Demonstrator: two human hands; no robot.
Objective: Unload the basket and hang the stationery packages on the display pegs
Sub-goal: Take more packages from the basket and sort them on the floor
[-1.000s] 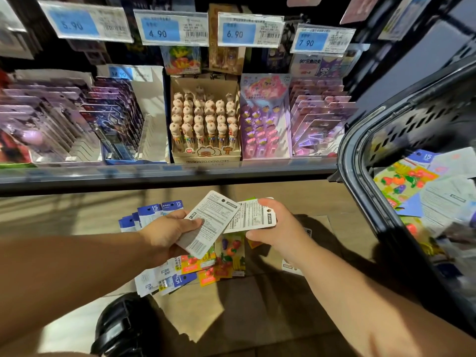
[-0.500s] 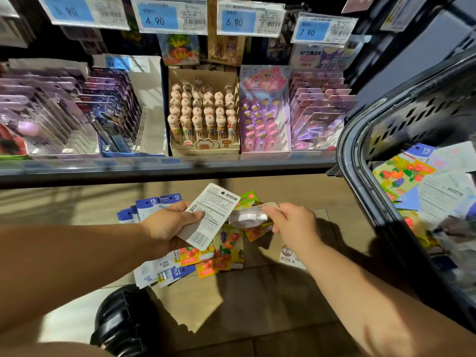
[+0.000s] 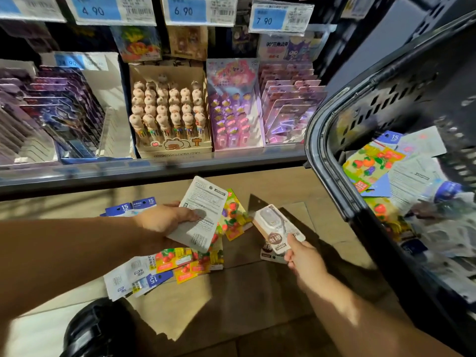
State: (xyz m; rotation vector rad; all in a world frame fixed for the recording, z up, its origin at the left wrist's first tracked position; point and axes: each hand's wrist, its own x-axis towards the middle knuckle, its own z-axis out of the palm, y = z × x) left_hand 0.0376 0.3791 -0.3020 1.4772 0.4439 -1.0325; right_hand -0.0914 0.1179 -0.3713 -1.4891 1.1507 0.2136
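left hand (image 3: 164, 219) gripping a white carded package (image 3: 199, 215) back-side up, right hand (image 3: 304, 257) pinching a blister-carded package (image 3: 279, 229) by its lower end, both forearms extended over floor

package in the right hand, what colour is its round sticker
Dark brown, with pale lettering, on the white package; head view.

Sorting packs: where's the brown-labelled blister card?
Head view, right of centre: right hand pinches the blister card, between the white card and the basket.

Top of frame: left price tag (image 3: 113, 10) reads 4.90; middle price tag (image 3: 199, 10), 6.90; right price tag (image 3: 280, 19), 7.90. Blue package header (image 3: 144, 202), centre left, reads 15. Second blue header (image 3: 392, 137), right, reads 15.
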